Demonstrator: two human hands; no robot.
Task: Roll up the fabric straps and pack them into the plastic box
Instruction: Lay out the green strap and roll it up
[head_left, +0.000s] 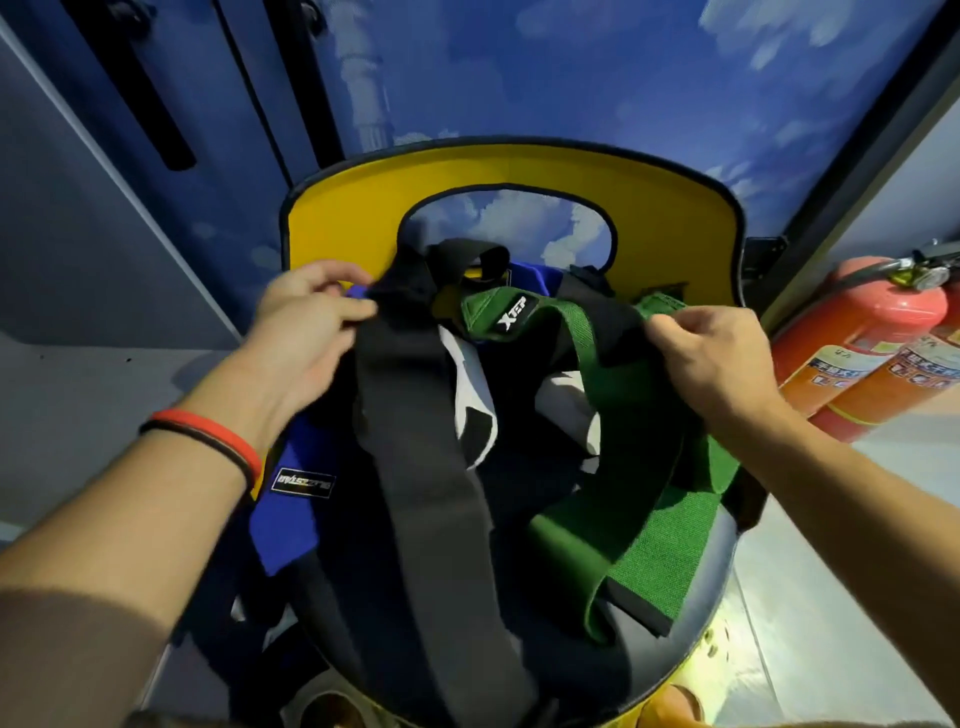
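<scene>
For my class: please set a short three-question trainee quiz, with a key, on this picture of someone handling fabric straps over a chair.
1. True or false: the left hand and the right hand are both empty.
2. Which word is on the label of the green woven fabric strap? A) XTEP B) NIKE C) PUMA
3. Fill in: the two red metal fire extinguishers are on the person's ____ side.
Key: 1 false: the left hand pinches the wide black fabric strap, and the right hand pinches black fabric too; 2 A; 3 right.
</scene>
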